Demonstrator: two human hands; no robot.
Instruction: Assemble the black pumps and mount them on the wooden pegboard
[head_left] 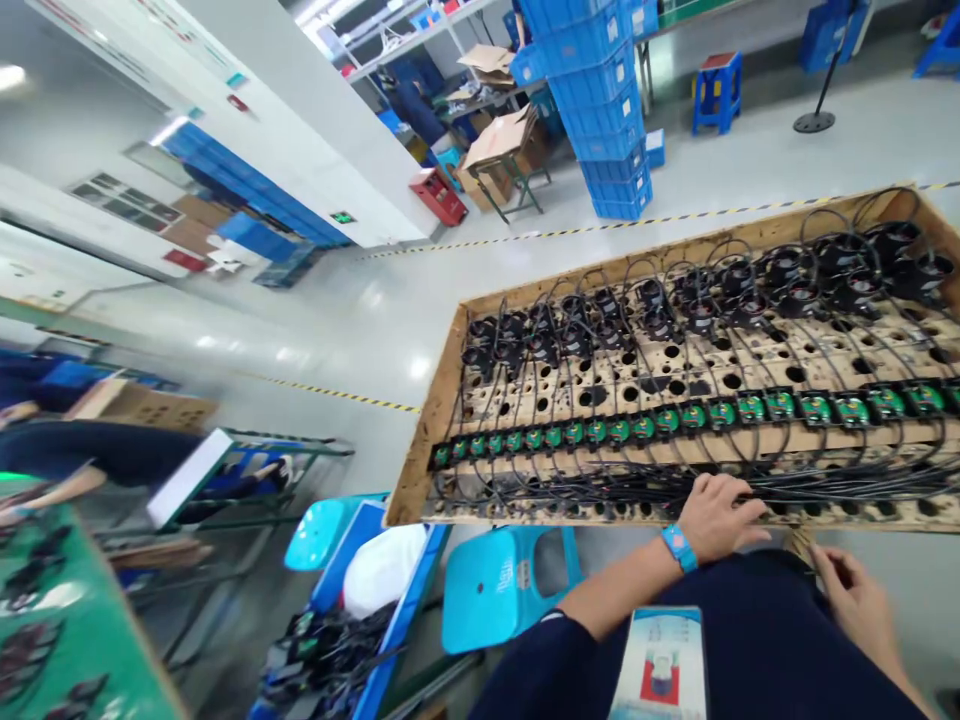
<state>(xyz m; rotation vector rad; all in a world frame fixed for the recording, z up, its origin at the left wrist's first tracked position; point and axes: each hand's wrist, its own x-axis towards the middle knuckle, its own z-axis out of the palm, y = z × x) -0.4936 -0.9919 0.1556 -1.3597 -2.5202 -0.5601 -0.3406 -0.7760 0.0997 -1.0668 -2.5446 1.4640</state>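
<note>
A long wooden board (442, 400) full of holes carries a row of black fans (675, 300), a row of small green circuit boards (645, 428) and bundled black cables (825, 485). My left hand (716, 515), with a blue wristband, rests on the board's near edge, fingers curled over the cables. My right hand (855, 595) is under the board's near edge at the right, fingers bent and partly hidden by my dark clothing. What it holds, if anything, I cannot make out.
A turquoise stool (502, 585) stands below the board, beside a blue crate (390, 620) with black parts and a white bag. Stacked blue crates (600, 100) and cardboard boxes stand across the aisle. A green table (67, 640) and another person's arm are at left.
</note>
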